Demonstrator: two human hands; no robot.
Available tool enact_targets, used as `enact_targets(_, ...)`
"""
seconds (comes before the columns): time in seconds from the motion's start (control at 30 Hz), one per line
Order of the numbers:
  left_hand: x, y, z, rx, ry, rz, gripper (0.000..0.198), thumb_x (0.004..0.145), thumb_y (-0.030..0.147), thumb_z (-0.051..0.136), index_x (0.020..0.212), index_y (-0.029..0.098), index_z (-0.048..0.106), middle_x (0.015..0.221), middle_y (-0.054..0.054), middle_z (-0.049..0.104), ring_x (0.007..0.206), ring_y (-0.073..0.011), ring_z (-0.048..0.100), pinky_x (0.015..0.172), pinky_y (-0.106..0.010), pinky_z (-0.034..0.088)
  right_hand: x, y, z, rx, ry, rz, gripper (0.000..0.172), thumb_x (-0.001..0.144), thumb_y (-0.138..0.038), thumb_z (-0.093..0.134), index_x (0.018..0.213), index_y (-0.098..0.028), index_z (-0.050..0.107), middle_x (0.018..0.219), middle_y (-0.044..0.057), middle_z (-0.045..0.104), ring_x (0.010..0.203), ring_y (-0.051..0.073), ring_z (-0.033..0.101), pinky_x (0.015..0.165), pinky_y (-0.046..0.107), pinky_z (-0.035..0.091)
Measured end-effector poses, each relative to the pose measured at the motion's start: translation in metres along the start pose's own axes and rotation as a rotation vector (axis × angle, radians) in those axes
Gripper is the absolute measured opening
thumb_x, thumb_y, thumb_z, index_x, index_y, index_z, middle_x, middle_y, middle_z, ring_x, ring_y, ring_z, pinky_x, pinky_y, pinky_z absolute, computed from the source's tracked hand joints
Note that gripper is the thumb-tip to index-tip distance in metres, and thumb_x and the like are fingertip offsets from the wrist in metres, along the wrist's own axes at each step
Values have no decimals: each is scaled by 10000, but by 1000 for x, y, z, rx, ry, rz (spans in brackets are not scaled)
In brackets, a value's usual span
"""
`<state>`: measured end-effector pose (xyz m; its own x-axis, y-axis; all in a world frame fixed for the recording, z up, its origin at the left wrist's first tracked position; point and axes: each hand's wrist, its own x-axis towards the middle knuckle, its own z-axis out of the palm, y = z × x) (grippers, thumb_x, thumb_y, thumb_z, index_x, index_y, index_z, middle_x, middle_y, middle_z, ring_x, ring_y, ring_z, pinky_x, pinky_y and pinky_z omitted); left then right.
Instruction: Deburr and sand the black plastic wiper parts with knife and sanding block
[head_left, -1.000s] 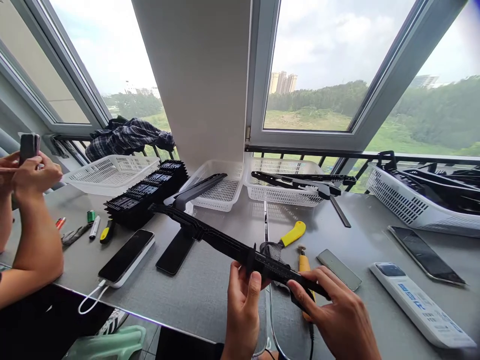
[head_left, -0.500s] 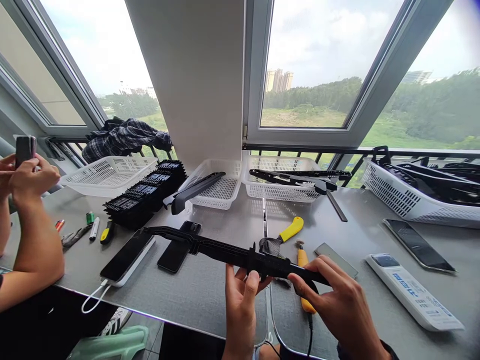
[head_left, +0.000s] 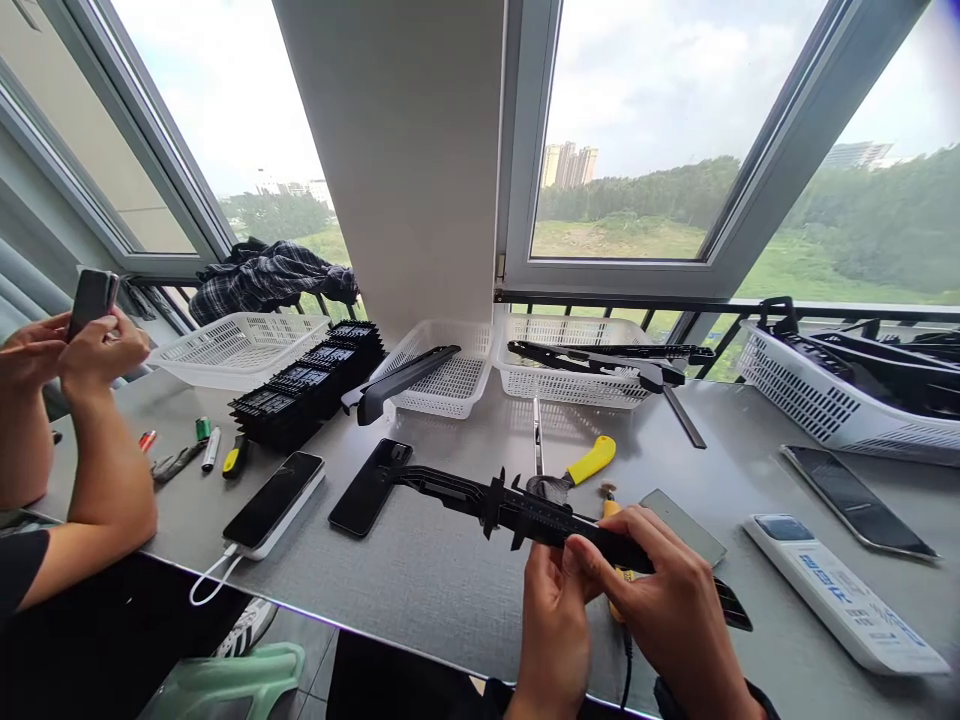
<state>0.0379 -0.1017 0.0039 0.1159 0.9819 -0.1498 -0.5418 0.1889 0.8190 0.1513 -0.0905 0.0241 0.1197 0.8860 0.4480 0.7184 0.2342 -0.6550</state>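
Note:
A long black plastic trim piece (head_left: 450,487), with clips and tabs along it, is held above the table in both hands. My left hand (head_left: 555,610) pinches it from below near its middle. Closed round its right part, my right hand (head_left: 664,590) has the thumb close to the left hand's fingers. The piece's right end shows past the right hand. Beneath and behind it lie a yellow-handled knife (head_left: 592,460) and a yellow corded tool (head_left: 613,505), partly hidden by my hands. A black phone (head_left: 367,490) lies near the piece's left end.
White baskets (head_left: 450,405) line the back, some with black strips; a fuller basket (head_left: 810,400) stands right. A black stack of parts (head_left: 307,385) sits left of centre. A white power strip (head_left: 840,600) and a dark phone (head_left: 859,500) lie right. A co-worker's hands (head_left: 97,350) hold a phone.
The trim piece has shifted to the right in my hands, its right end now showing past the right hand. My left hand has moved right, close to my right hand. The view has turned slightly left.

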Motion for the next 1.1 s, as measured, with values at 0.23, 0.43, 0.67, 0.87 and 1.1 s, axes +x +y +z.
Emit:
enact_targets(0.23,-4,-16,3,26,-31,13,600,954,660,654,1267,150,702,1286,-187,737,1254,-366,687,1079,-488,559,0,5,-4,-54,8,16,550,931,-775,606,776,-248,629,756,25,664,641,188,605,610,286,472)
enact_targets(0.43,-6,-27,2,50,6,-18,635,926,706,657,1191,131,708,1225,-204,751,1209,-381,702,1045,-489,572,-1,6,-3,-128,57,20,612,896,-837,597,738,-246,590,681,6,638,560,166,553,552,275,424)
enact_targets(0.67,-7,-30,1,14,-2,-6,596,962,662,644,1236,137,704,1217,-182,754,1177,-350,718,1040,-475,574,-3,6,-3,-140,43,26,618,890,-840,603,717,-249,548,644,-8,606,543,161,539,546,272,407)
enact_targets(0.87,-7,-21,-16,102,108,-14,635,944,712,624,1261,165,687,1276,-180,748,1096,-337,764,941,-443,625,0,12,-2,-6,-42,143,572,909,-802,587,812,-244,663,759,37,710,674,216,664,635,296,499)
enact_targets(1.1,8,14,-47,153,401,262,614,993,740,490,1153,181,686,1194,-142,765,1069,-282,754,985,-405,572,-3,35,20,132,-92,300,650,886,-715,595,1288,-220,720,1214,125,751,992,290,737,869,419,600)
